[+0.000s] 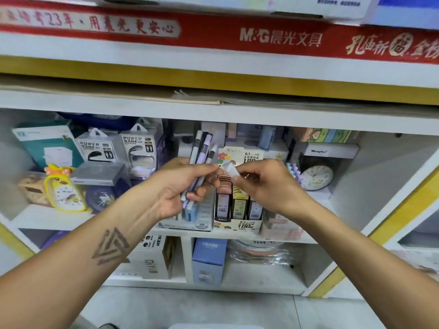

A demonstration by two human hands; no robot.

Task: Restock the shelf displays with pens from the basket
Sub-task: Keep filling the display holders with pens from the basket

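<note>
My left hand (pixel 183 184) grips a bundle of several pens (pixel 202 150), white, black and lilac, held upright in front of the middle shelf. My right hand (pixel 263 184) pinches a small translucent white piece (pixel 231 170), possibly a cap or a pen end, right beside my left fingertips. Behind both hands stand a grey-blue slotted display (pixel 202 214) marked 2B and a lead-refill display box (pixel 240 207). No basket is in view.
Power bank boxes (pixel 140 148) and a yellow clock (pixel 63 188) sit at the left of the shelf (pixel 213 113). A round clock in a box (pixel 318 176) is at the right. A blue box (pixel 209 260) and wrapped rolls lie on the lower shelf.
</note>
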